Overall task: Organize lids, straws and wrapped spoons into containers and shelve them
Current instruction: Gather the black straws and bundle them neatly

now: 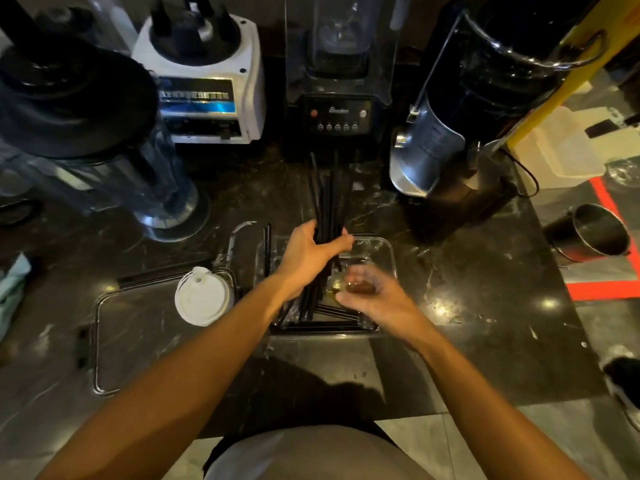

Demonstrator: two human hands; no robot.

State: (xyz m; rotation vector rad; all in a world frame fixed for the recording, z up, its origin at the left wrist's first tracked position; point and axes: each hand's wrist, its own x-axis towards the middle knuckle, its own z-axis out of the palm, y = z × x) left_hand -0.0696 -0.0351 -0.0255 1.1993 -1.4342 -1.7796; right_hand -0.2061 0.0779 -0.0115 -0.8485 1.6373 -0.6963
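My left hand [310, 256] is wrapped around a bundle of long black straws [327, 202] that stands tilted out of a clear plastic container [389, 252] at the counter's middle. More black straws lie flat along the container's near side [322, 327]. My right hand [372, 294] hovers blurred over the container's near right corner, fingers loosely curled; I cannot tell whether it holds anything. A stack of white cup lids [202, 296] sits at the right end of a second clear container [100, 341] to the left. Two loose straws [267, 247] lean between the containers.
Along the back of the dark marble counter [467, 323] stand a blender jug [104, 168], a white blender base [207, 88], a black blender [337, 81] and a coffee grinder [450, 150]. Beyond the counter's right edge, a metal bucket [595, 233] sits on the floor. At the left edge lies a teal cloth [12, 285].
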